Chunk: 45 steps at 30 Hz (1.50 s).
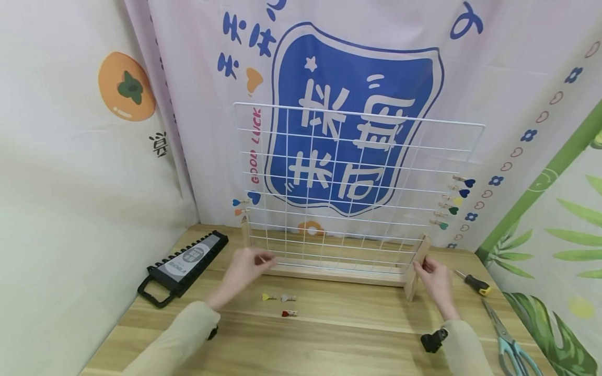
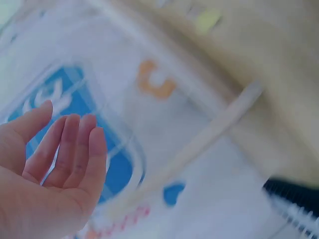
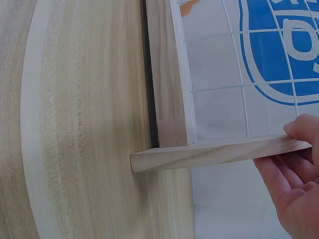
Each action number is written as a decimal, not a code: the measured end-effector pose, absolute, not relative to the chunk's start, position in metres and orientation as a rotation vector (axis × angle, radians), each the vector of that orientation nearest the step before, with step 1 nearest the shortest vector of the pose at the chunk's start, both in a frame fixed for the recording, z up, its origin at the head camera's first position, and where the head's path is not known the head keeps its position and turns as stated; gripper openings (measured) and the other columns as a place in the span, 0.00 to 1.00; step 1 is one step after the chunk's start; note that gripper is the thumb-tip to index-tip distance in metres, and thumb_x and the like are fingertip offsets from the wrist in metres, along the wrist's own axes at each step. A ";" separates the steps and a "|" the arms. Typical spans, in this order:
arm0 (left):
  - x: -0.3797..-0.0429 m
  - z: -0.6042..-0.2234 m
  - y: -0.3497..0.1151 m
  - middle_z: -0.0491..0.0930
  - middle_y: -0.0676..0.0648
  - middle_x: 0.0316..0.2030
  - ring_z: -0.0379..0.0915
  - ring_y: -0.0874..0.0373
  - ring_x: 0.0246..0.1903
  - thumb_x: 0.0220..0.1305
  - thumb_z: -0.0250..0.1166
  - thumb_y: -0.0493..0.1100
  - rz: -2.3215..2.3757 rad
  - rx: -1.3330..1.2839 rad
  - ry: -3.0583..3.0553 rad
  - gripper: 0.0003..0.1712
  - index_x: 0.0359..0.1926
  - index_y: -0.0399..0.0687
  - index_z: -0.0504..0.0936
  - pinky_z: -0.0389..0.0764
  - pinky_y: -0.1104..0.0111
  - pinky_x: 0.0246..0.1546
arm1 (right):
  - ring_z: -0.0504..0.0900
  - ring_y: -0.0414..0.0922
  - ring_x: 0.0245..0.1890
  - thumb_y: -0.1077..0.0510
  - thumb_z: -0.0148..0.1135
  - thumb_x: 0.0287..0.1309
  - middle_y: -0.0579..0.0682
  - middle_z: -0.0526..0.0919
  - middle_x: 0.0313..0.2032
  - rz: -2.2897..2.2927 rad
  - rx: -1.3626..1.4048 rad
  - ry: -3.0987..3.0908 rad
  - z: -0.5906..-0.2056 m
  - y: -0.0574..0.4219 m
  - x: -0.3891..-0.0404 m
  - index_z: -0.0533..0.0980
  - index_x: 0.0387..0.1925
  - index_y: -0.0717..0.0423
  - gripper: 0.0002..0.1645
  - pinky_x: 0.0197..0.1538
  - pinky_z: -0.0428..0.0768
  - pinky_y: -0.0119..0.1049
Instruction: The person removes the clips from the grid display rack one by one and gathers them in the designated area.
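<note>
A white wire grid (image 1: 359, 114) stands upright in a wooden stand (image 1: 338, 276). My right hand (image 1: 435, 279) grips the stand's right end piece (image 3: 209, 156), thumb on one side and fingers on the other. Near the grid's lower left corner is my left hand (image 1: 245, 268); the left wrist view shows its fingers (image 2: 75, 154) loosely bent with nothing between them. Small heart-topped clothespins are clipped along both grid edges, including a dark blue one (image 1: 469, 183) at right and an orange one (image 1: 238, 212) at left. Yellow (image 1: 266, 297), grey (image 1: 288, 298) and red (image 1: 288, 314) clothespins lie loose in front.
A black and grey rack-like holder (image 1: 185, 263) lies on the wooden table (image 1: 329, 347) at left. To the right are a screwdriver (image 1: 476, 284) and blue-handled scissors (image 1: 507, 337). A printed curtain (image 1: 211, 156) hangs behind the grid.
</note>
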<state>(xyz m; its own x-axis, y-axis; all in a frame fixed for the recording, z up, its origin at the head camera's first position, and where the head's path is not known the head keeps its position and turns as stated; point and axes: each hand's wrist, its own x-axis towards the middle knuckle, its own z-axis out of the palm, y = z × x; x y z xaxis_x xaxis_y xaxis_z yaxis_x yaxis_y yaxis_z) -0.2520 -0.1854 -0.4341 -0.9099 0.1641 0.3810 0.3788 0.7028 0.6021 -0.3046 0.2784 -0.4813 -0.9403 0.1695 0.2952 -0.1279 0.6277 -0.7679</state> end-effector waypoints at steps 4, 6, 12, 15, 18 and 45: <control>-0.261 -0.398 -0.203 0.89 0.42 0.35 0.84 0.56 0.30 0.59 0.71 0.39 -0.995 -0.352 -2.480 0.09 0.40 0.41 0.87 0.82 0.75 0.31 | 0.81 0.64 0.56 0.61 0.57 0.68 0.72 0.80 0.54 1.233 -0.041 -2.529 -0.480 0.280 -0.304 0.75 0.56 0.73 0.21 0.44 0.78 0.16; -0.265 -0.383 -0.213 0.89 0.40 0.35 0.85 0.52 0.30 0.59 0.71 0.38 -0.989 -0.322 -2.395 0.08 0.40 0.40 0.87 0.82 0.77 0.32 | 0.81 0.64 0.56 0.61 0.56 0.68 0.72 0.79 0.54 1.235 -0.042 -2.536 -0.479 0.280 -0.304 0.74 0.57 0.73 0.22 0.45 0.79 0.18; -0.273 -0.356 -0.239 0.89 0.39 0.36 0.86 0.47 0.32 0.61 0.70 0.38 -0.949 -0.228 -2.236 0.07 0.39 0.39 0.88 0.71 0.89 0.31 | 0.80 0.64 0.57 0.61 0.56 0.68 0.72 0.78 0.55 1.238 -0.048 -2.539 -0.477 0.281 -0.305 0.73 0.59 0.73 0.23 0.45 0.79 0.18; -0.276 -0.351 -0.246 0.89 0.38 0.37 0.86 0.46 0.33 0.62 0.69 0.38 -0.941 -0.188 -2.212 0.08 0.40 0.38 0.87 0.67 0.91 0.30 | 0.81 0.64 0.56 0.60 0.56 0.68 0.72 0.79 0.55 1.227 -0.038 -2.536 -0.478 0.281 -0.306 0.73 0.58 0.73 0.23 0.46 0.81 0.22; -0.282 -0.350 -0.250 0.88 0.36 0.37 0.85 0.45 0.33 0.62 0.69 0.38 -0.923 -0.152 -2.214 0.09 0.41 0.36 0.87 0.67 0.91 0.30 | 0.81 0.64 0.55 0.60 0.56 0.69 0.72 0.79 0.54 1.212 -0.015 -2.536 -0.479 0.281 -0.306 0.74 0.57 0.73 0.22 0.46 0.82 0.25; -0.303 -0.359 -0.256 0.88 0.35 0.34 0.84 0.45 0.30 0.64 0.68 0.39 -0.921 -0.091 -2.259 0.10 0.38 0.34 0.87 0.69 0.83 0.26 | 0.80 0.65 0.56 0.60 0.55 0.70 0.73 0.78 0.55 1.249 -0.017 -2.539 -0.480 0.281 -0.304 0.73 0.58 0.74 0.23 0.49 0.83 0.30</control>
